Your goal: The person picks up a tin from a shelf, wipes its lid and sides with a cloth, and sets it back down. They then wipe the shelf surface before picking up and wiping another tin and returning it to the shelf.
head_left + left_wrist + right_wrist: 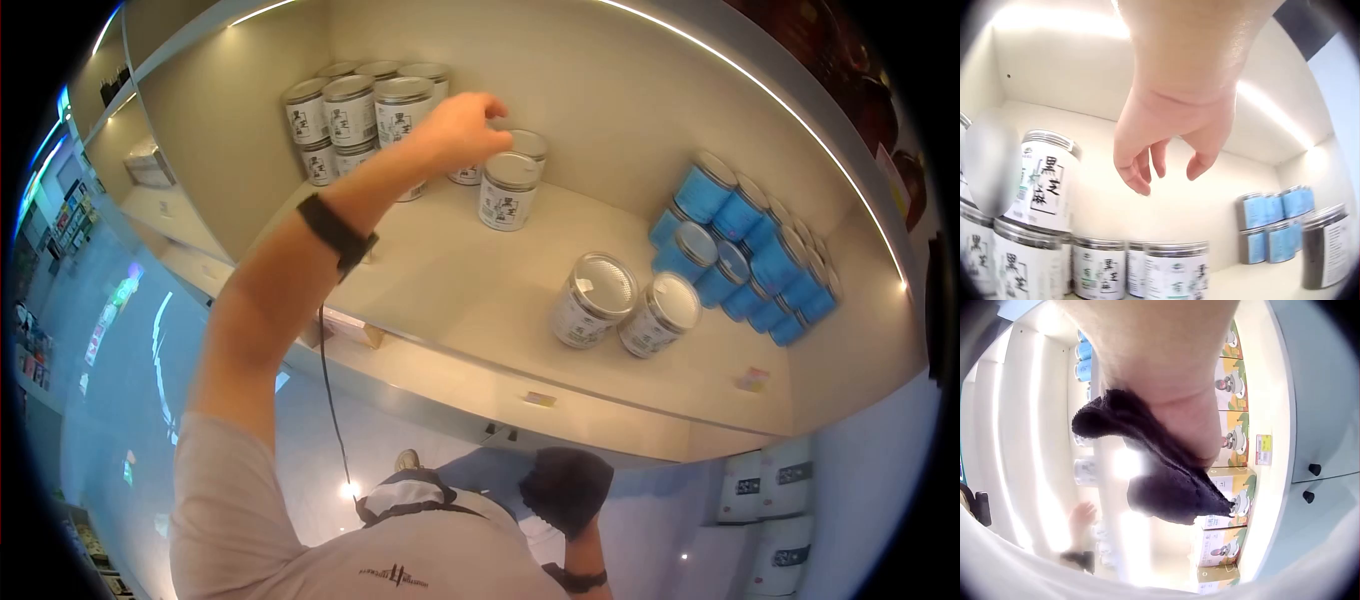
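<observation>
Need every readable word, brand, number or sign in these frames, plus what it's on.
"黑芝麻": white canisters, largest characters; finer print too small.
"H", stylised, as best I can tell: shirt; words beside it too small.
Blue cans: too small.
Price tag, right wrist view: too blurred.
Illustrated boxes: too blurred.
White cartons, black labels: too small.

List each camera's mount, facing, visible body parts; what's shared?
Head: on the head, forward and down at the shelf; shows arms, shirt.
Left wrist: on that wrist, toward white cans; shows left hand, forearm.
Right wrist: on that wrist, at dark cloth; shows right hand partly covered, left hand beyond.
Head and left wrist share blue cans.
</observation>
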The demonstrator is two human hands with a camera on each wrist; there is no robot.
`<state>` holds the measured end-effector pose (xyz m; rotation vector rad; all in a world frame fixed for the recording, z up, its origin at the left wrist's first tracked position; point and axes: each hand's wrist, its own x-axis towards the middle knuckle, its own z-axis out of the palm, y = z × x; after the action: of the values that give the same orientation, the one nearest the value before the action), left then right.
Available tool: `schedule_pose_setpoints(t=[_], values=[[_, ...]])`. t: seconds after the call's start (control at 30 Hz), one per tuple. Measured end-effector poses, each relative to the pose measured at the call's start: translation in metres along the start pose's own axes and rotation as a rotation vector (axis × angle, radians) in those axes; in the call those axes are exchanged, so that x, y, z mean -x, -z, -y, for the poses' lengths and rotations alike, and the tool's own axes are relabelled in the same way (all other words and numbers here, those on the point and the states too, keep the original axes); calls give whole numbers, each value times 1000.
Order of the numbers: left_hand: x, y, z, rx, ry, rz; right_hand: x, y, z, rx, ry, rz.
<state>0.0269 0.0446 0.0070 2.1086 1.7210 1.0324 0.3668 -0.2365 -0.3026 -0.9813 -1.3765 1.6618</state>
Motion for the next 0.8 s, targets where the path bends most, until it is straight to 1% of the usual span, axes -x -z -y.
schedule_pose_setpoints(t=[0.03,0.07,0.1,0.13,0.17,0.2,0.23,0.27,0.3,0.33,0.37,0.43,0.47,0.53,0.57,0.63,0.67,0.73,0.77,0.8], values=[[-15,3,13,7,1,-2,-3,0,-7,-770,2,46],[-30,5,25,-212,-71,19,-7,-8,2,-762,1,45],[-44,4,37,-430,-142,38,-11,-20,17,73,-23,-12],[-58,1,45,-422,-144,32,-16,-28,26,908,-46,-69],[-74,-7,53,-582,-136,142,-20,-32,26,917,-45,-75],[-81,-10,51,-742,-129,255,-20,-36,24,424,-20,-80],[-88,-16,49,-736,-135,254,-22,-41,23,-72,7,-83],[-88,-19,39,-800,-147,312,-24,-46,24,-68,7,-91],[-91,-24,35,-862,-158,372,-25,-50,27,375,76,-150],[-93,-29,34,-848,-150,351,-25,-53,29,819,139,-202],[-96,-30,33,-841,-157,355,-26,-51,20,821,132,-209],[-94,-28,26,-957,-233,410,-25,-46,-3,600,-32,-254],[-95,-27,23,-951,-242,418,-21,-47,-9,597,-41,-264],[-101,-27,21,-1076,-187,527,-16,-53,-9,321,43,-369],[-103,-28,18,-1076,-196,527,-13,-50,-20,319,43,-378],[-108,-31,14,-1164,-64,620,-8,-41,-44,-716,-55,-305],[-110,-30,12,-1166,-71,612,-6,-38,-51,-716,-44,-306],[-115,-34,14,-1131,-1,666,-11,-42,-41,-797,94,-205],[-117,-36,16,-1132,-12,661,-9,-45,-36,-796,103,-211],[-122,-39,21,-1102,22,669,-12,-66,1,-470,31,-390]])
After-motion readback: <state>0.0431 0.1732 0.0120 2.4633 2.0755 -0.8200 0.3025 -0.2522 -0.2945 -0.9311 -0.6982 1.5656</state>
